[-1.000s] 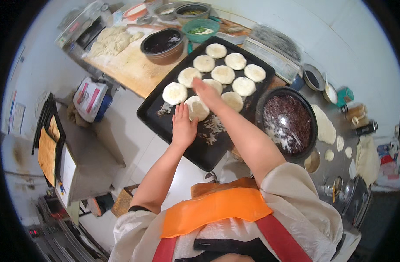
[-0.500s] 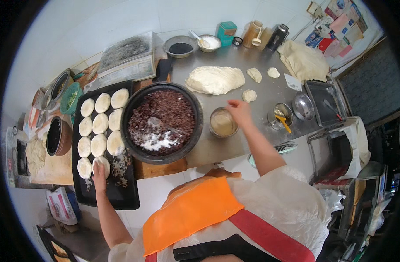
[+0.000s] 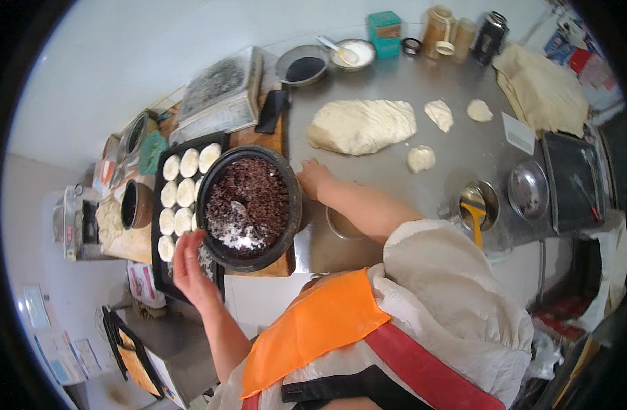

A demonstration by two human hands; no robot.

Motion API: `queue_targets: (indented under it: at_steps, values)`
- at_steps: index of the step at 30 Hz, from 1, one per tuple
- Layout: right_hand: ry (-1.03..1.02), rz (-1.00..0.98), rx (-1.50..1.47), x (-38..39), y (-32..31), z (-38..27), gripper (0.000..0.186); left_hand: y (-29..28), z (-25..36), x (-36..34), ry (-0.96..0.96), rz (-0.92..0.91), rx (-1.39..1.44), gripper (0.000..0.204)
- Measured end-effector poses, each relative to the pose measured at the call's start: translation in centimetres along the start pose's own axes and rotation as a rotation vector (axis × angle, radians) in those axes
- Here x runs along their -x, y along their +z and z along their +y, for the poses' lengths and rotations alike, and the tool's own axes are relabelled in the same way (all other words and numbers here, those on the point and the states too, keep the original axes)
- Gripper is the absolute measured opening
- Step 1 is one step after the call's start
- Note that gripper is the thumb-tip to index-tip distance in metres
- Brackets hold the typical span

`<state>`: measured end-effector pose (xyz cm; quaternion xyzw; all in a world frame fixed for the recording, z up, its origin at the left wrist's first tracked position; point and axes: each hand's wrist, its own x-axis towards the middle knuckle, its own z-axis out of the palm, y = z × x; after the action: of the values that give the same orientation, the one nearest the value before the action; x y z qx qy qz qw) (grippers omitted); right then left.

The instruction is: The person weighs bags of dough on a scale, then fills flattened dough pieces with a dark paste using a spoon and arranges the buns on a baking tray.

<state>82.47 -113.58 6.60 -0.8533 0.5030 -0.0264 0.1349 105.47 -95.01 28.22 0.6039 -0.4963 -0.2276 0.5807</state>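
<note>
A large black bowl holds dark red crumbly filling, with white powder and a spoon in it. My right hand rests at its right rim, fingers curled against the edge. By the bowl's lower left side is my left hand, its fingers stretched out and no object visible in it. Beneath that hand lies a black baking tray with rows of flat pale dough rounds; the bowl hides some of them. My right forearm partly covers a small metal bowl.
Behind my right arm lie a big dough lump and several small dough pieces. A metal cup with a yellow-handled brush stands at right. A scale and bowls of black and white powder stand along the wall.
My left hand has left a dough round on the tray and come up beside the black bowl. My right hand has moved left from the small metal bowl to the black bowl's rim. The view has shifted.
</note>
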Motion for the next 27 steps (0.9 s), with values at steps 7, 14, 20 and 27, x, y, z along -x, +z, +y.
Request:
queue_targets:
  at_steps: [7,14,20,27]
  values:
    - [0.197,0.240,-1.261,6.1,-9.6,5.2,0.053,4.6,1.5,4.6,-0.257,-0.407,0.307,0.046]
    - [-0.156,0.159,-1.781,12.0,-15.0,-3.4,0.053,13.1,1.0,1.8,-0.423,-0.582,0.643,0.052]
    - [0.074,0.668,-1.086,10.7,-15.1,-6.6,0.033,11.4,-1.8,-0.3,-0.502,-0.593,0.574,0.031]
    - [0.254,0.683,-1.638,5.3,-14.5,-13.0,0.043,8.4,-1.5,-1.4,-0.326,-0.396,0.460,0.042]
